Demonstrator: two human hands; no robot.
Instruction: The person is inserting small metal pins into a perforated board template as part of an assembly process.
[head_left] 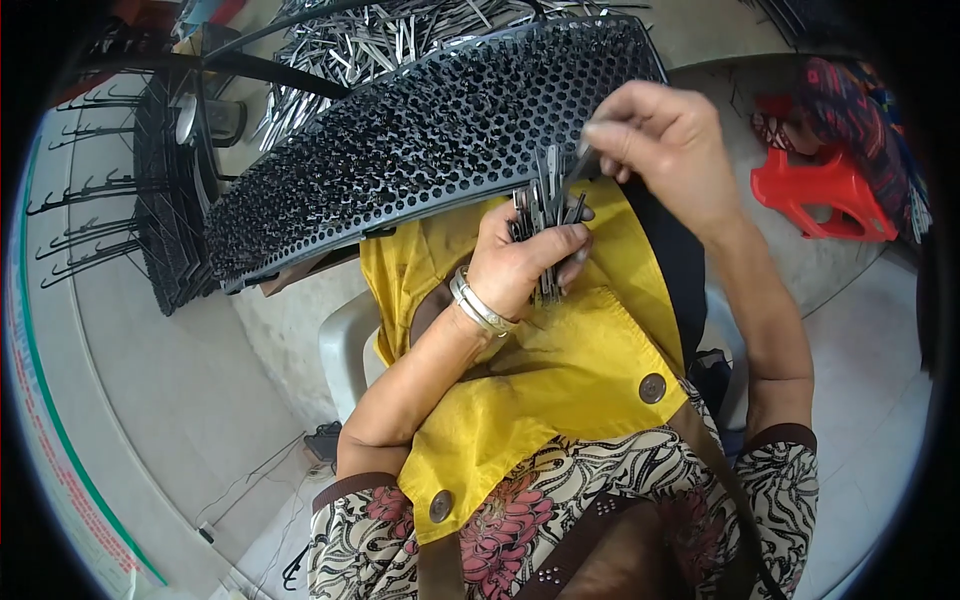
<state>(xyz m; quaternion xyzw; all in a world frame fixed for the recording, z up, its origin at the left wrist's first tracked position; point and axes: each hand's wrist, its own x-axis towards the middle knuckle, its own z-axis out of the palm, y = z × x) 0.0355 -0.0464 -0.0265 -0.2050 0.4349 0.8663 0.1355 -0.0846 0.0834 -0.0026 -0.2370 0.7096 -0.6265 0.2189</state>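
My left hand (505, 265) is closed around a bundle of thin metal strips (547, 195) over my yellow apron (480, 400). The strips stand up out of the fist, with several ends poking below it. Just to the right, my right hand (665, 145) pinches one thin metal strip (578, 165) close to the top of the bundle. In front of both hands a wide black perforated rack (385, 217) slants across. Dark pieces fill much of its left and middle holes, while holes toward the right end show open.
Behind the rack lies a loose heap of metal strips (335, 60). A black frame bar (275, 75) crosses at upper left, near hooked rods (85, 190) on a dark stacked rack (170, 200). A red plastic stool (825, 195) stands at right, beside patterned cloth (850, 110).
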